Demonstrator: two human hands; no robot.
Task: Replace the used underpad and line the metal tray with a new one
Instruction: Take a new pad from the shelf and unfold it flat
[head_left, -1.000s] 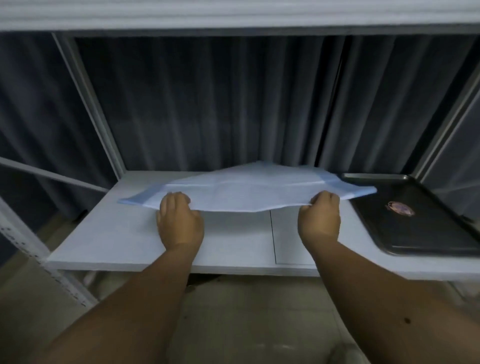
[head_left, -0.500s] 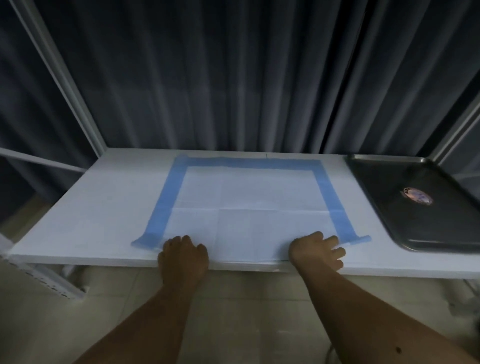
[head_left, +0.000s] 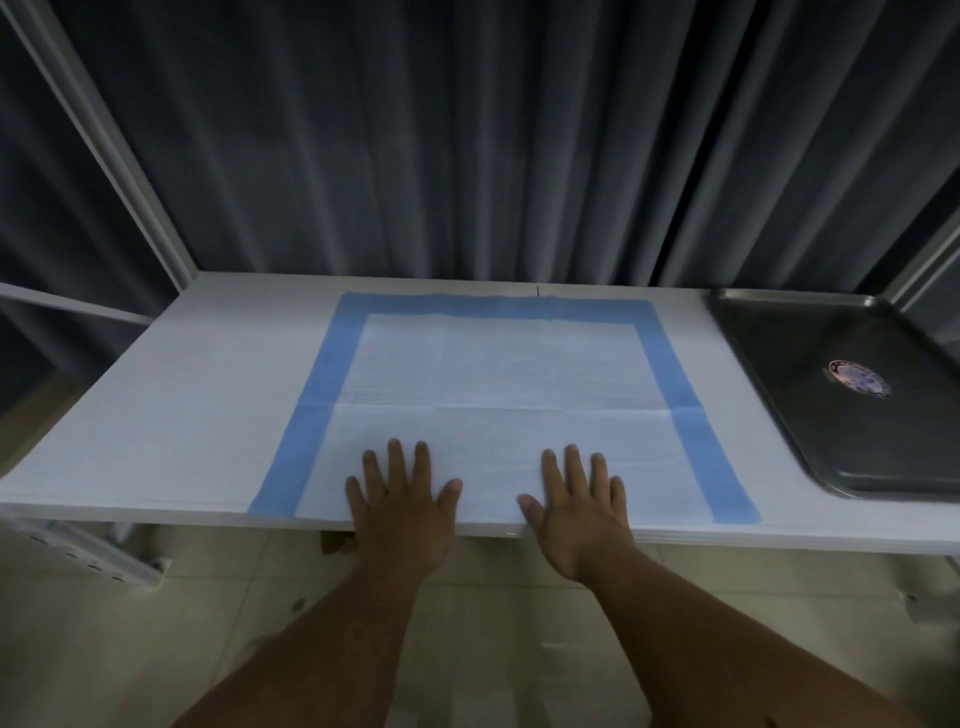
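A white underpad with a blue border lies spread flat on the white shelf, its fold creases showing. My left hand and my right hand rest palm down on the pad's near edge, fingers spread, holding nothing. A dark metal tray sits on the shelf to the right of the pad, apart from it, with a round sticker inside and no liner.
Dark curtains hang right behind the shelf. White frame posts rise at the left and right back corners. Below the shelf edge lies a tiled floor, with a white perforated rail at the lower left.
The pad, held up by both hands a second ago, now lies spread flat on the shelf. Both hands let go of its near edge and flattened onto it, closer to the middle.
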